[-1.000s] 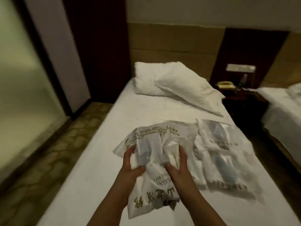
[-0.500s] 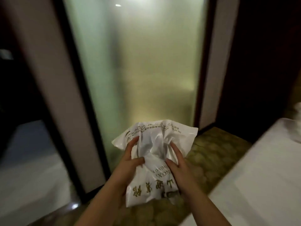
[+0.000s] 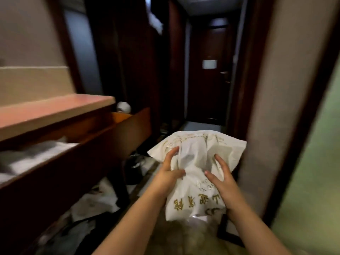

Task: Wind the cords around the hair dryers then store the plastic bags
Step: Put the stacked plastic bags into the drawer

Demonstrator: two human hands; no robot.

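Note:
I hold a white plastic bag [image 3: 197, 162] with gold printed characters in front of me, at chest height. My left hand [image 3: 168, 173] grips its left side, thumb pressed into the plastic. My right hand [image 3: 219, 178] grips its right side, fingers spread over the crumpled film. A dark shape shows faintly through the bag; what it is I cannot tell. An open wooden drawer [image 3: 114, 133] sticks out from a desk to the left of the bag, with white plastic bags [image 3: 31, 157] lying inside it.
The desk's reddish top [image 3: 51, 111] runs along the left. White bags and dark items [image 3: 95, 199] lie on the floor under the drawer. A narrow dark hallway ends at a door [image 3: 209, 80] ahead. A wall edge [image 3: 276, 107] and frosted glass [image 3: 316, 162] stand right.
The view has swung left from the bed, past the frosted glass, to the desk and hallway. Both hands kept the same hold on the bag throughout.

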